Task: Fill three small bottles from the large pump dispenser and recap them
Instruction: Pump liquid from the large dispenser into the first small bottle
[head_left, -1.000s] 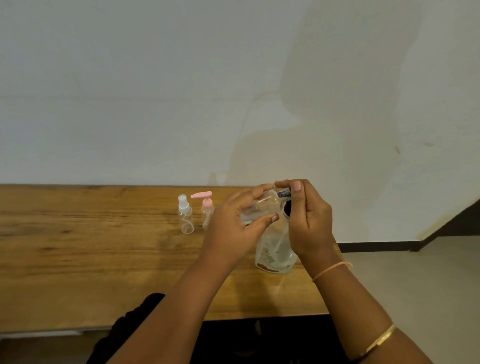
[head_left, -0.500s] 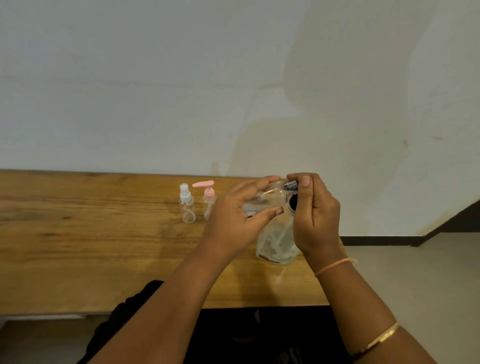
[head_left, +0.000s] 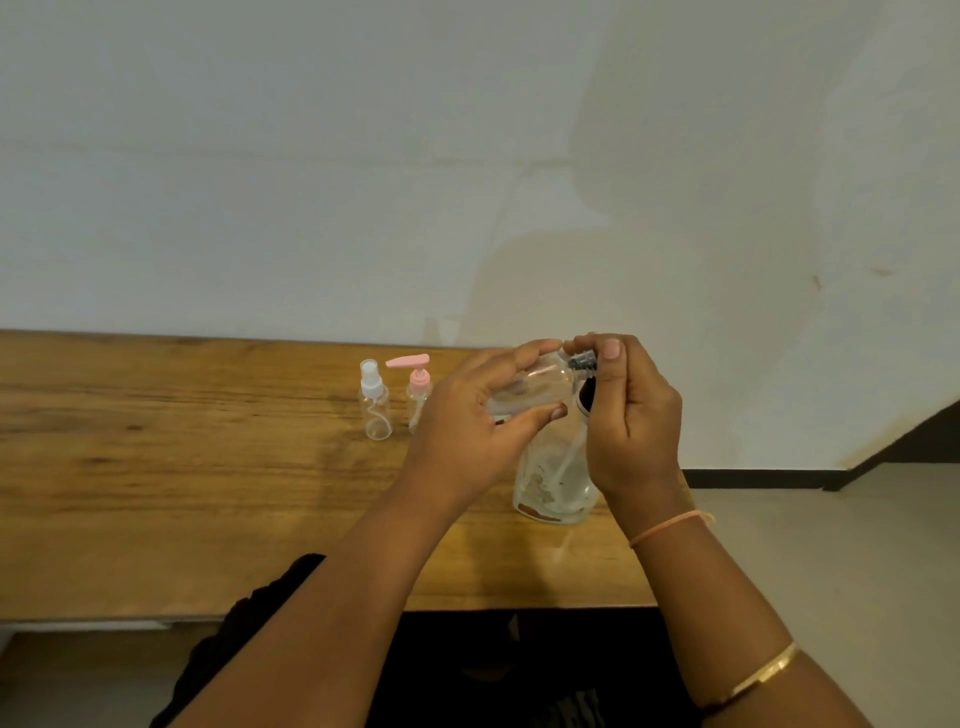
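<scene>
**Left hand (head_left: 483, 415) and right hand (head_left: 628, 415) closed on one small clear bottle (head_left: 535, 387)**

In the head view, the small clear bottle is gripped by the left hand, with fingers curled over its top and the thumb beneath. It is held almost on its side, neck toward the right. A dark cap (head_left: 582, 360) at that neck is pinched between the thumb and fingertips of the right hand; whether the cap is fully seated cannot be told. The two hands are held close together, raised above the wooden table (head_left: 156, 467).

The large pump dispenser (head_left: 553, 478) is seen standing on the table just below and behind the hands, near the table's right end. Its upper part is hidden by them.

Two more small bottles are stood side by side to the left, apart from the hands. One is a clear spray bottle (head_left: 375, 410) with a white top. Just beside it is a pink-pump bottle (head_left: 418, 384), partly covered by the left hand.

A thin orange thread band (head_left: 667, 526) is worn at the right wrist, and a gold bangle (head_left: 763, 675) farther up that forearm.
</scene>
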